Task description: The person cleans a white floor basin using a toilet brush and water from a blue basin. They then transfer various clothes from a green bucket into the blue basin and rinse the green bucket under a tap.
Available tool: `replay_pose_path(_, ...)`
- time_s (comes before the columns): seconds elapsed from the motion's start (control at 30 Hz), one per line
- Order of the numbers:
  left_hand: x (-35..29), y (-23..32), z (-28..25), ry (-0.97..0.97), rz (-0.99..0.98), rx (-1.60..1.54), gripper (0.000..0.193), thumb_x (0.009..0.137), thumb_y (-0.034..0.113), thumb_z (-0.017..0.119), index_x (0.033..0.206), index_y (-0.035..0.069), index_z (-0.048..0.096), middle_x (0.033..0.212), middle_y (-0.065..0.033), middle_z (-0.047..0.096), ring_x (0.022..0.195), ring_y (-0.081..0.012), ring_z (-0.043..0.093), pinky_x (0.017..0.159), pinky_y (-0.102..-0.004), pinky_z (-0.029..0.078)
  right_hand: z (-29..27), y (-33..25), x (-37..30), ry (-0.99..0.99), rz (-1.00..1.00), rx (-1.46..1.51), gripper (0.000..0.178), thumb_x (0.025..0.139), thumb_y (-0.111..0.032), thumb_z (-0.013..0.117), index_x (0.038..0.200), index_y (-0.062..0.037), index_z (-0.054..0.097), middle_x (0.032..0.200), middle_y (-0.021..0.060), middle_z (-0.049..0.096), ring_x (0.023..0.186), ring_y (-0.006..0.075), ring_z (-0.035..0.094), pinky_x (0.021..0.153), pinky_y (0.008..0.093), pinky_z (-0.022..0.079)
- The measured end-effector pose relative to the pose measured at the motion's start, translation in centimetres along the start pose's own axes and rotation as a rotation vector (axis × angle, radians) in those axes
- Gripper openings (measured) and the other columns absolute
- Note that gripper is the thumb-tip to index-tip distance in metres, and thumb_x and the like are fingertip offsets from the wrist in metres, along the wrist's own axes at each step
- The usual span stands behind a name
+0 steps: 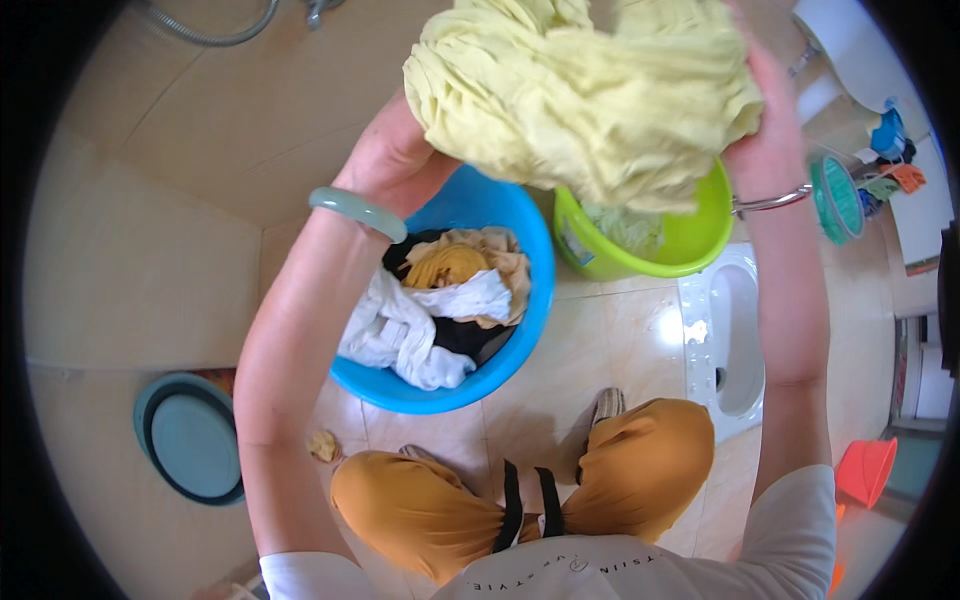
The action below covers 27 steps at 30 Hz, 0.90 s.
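Observation:
A bunched pale yellow piece of clothing [580,110] is held up high in front of me, between both hands. My left hand [405,150] grips its left side, with a jade-green bangle on the wrist. My right hand [762,150] grips the right side and wears a silver bangle. The cloth hides most of the fingers of both hands. Beneath it stand a large blue basin [541,290] and a lime-green bucket [712,225]. White clothes [400,330], a mustard garment [447,266] and dark and beige pieces lie in the basin. Pale green cloth [625,230] sits inside the bucket.
A white squat toilet [735,340] is set in the tiled floor on the right. A grey-teal basin [190,440] is at the left wall. A red bucket [866,470] and a teal basket [838,198] are farther right. A shower hose [215,40] hangs top left.

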<state>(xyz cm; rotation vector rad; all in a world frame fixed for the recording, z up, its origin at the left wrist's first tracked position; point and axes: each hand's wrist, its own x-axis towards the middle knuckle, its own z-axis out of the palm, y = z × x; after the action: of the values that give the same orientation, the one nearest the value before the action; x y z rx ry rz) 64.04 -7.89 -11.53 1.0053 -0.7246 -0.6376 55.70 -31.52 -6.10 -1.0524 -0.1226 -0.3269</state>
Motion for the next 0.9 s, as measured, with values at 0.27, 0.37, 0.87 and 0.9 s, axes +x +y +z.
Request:
replay_pose_path(0.27, -10.2, -1.4, -8.2, 0.491, -0.139, 0.497, 0.035, 0.086, 0.01, 0.056, 0.12, 0.001, 0.051, 0.114, -0.0072, 0.059, 0.103, -0.0143, 0.055, 0.09, -0.0284, 0.043, 3.3, 14.6, -1.3, 0.007, 0.08, -0.287, 0.022, 0.087, -0.022, 0.059, 0.09, -0.0001, 0.057, 0.079, 0.004, 0.06, 0.069, 0.0115, 0.054, 0.062, 0.0289, 0.045)
replay_pose_path(0.37, -12.3, -0.8, -10.4, 0.481, -0.195, 1.16, 0.036, 0.08, 0.001, 0.056, 0.116, 0.005, 0.056, 0.102, -0.0111, 0.064, 0.095, -0.0168, 0.06, 0.084, -0.0302, 0.046, 3.1, 19.2, -2.2, -0.243, -0.24, -0.941, 0.023, 0.088, -0.022, 0.058, 0.08, -0.0009, 0.052, 0.064, 0.003, 0.053, 0.057, 0.0113, 0.051, 0.053, 0.0289, 0.042)
replay_pose_path(0.87, -15.8, 1.7, -9.2, 0.569, 0.032, 1.27, 0.048, 0.073, -0.008, 0.056, 0.118, 0.007, 0.056, 0.119, -0.0124, 0.056, 0.106, -0.0239, 0.055, 0.092, -0.0308, 0.043, 5.5, 26.0, -6.4, -0.288, 0.508, -0.328, 0.023, 0.09, -0.024, 0.054, 0.096, -0.0022, 0.052, 0.087, 0.0086, 0.059, 0.08, 0.0167, 0.061, 0.061, 0.0307, 0.051)
replay_pose_path(0.9, -16.7, 1.1, -10.2, 0.401, 0.031, 1.53, 0.048, 0.073, -0.006, 0.058, 0.118, 0.008, 0.057, 0.119, -0.0133, 0.055, 0.106, -0.0259, 0.055, 0.092, -0.0318, 0.043, 5.5, 27.3, -7.8, -0.46, 0.345, -0.58, 0.025, 0.088, -0.023, 0.056, 0.099, -0.0012, 0.053, 0.092, 0.0121, 0.059, 0.088, 0.0216, 0.06, 0.07, 0.0342, 0.049)
